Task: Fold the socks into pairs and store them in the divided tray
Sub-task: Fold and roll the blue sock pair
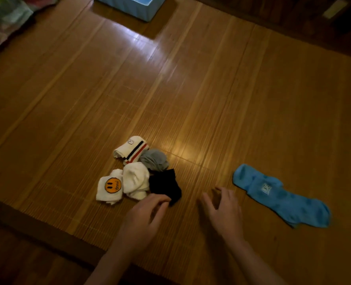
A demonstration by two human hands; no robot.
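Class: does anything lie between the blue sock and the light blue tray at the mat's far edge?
Nothing visible: only bare mat separates the blue sock from the tray. The sock pile lies off that line.
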